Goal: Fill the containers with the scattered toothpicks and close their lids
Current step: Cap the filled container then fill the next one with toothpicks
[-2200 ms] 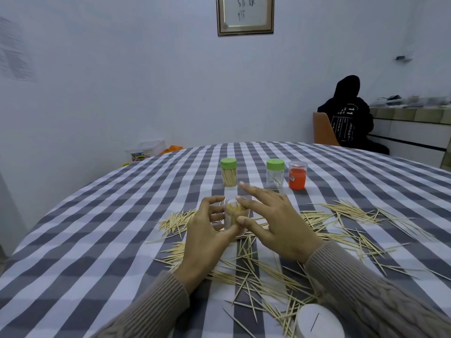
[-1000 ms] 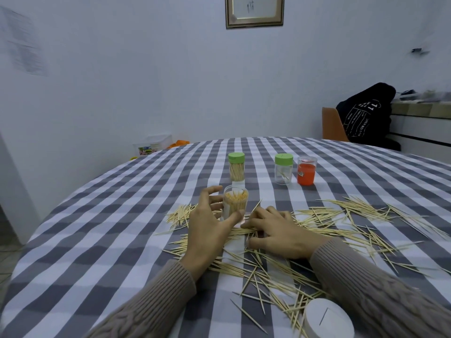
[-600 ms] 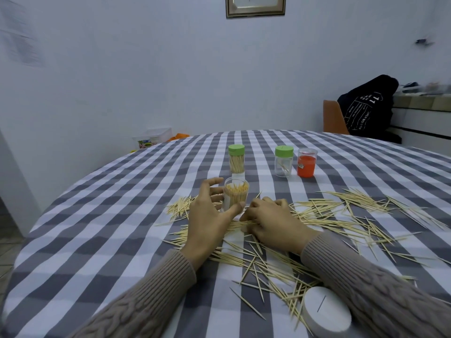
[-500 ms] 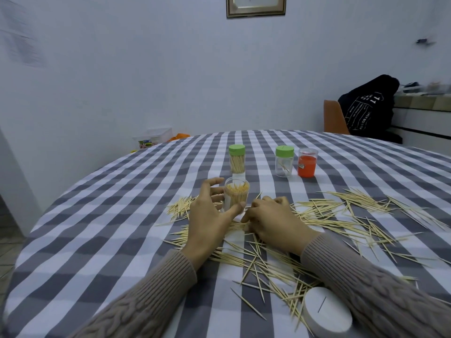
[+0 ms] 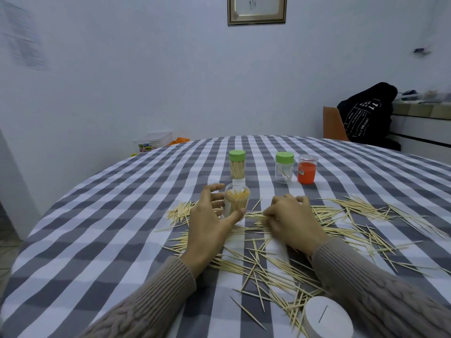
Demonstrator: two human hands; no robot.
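Note:
An open clear container [image 5: 236,200], nearly full of toothpicks, stands upright on the checked tablecloth [image 5: 102,228]. My left hand [image 5: 210,223] holds it with thumb and fingers curled round its sides. My right hand [image 5: 290,222] lies knuckles up on the scattered toothpicks [image 5: 341,215], fingers curled and pinching a few at its left edge. A white lid [image 5: 325,318] lies on the near right of the table. Behind stand a green-lidded container full of toothpicks [image 5: 237,164], a nearly empty green-lidded container [image 5: 284,167] and an orange container [image 5: 307,169].
Loose toothpicks spread from the table's middle to the right edge and toward me. A person in black [image 5: 366,113] sits on an orange chair [image 5: 333,123] at the far right. A plastic box [image 5: 156,140] sits beyond the table's far left edge.
My right hand came down from above the open container onto the toothpicks and its fingers closed on a few. My left hand has kept its hold on the container.

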